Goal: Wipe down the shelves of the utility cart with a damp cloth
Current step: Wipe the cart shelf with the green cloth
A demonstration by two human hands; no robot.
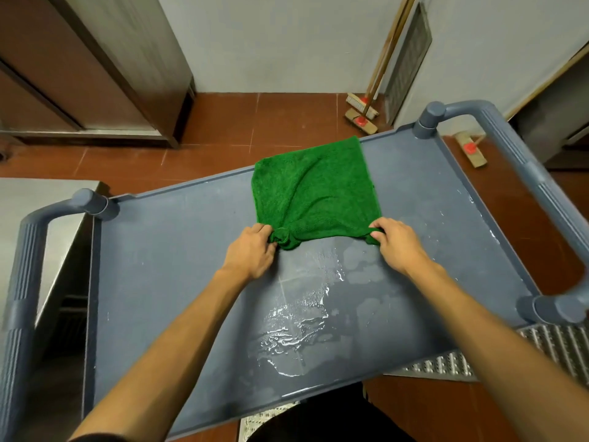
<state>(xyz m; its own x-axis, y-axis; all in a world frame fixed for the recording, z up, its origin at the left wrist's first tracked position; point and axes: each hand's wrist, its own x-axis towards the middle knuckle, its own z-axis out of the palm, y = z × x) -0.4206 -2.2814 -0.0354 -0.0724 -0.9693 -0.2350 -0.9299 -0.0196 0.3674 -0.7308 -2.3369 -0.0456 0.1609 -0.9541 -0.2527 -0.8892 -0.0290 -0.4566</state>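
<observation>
Two bare forearms reach from the bottom of the frame across the top shelf (159,282) of a blue-grey plastic utility cart, its matte, rimmed surface marked by a glossy puddle of water (296,327) near the middle. A green terry cloth (314,193), nubby and roughly square, lies spread on the far half of the shelf, its far edge at the rim. The left hand (251,250) has its fingers curled around the bunched near-left corner; the right hand (396,242) grips the near-right corner, knuckles up. Ribbed tubular handles (28,250) flank the shelf. Beyond, wooden-handled scrub brushes (361,113) lean against a pale wall above red floor tiles (255,122).
</observation>
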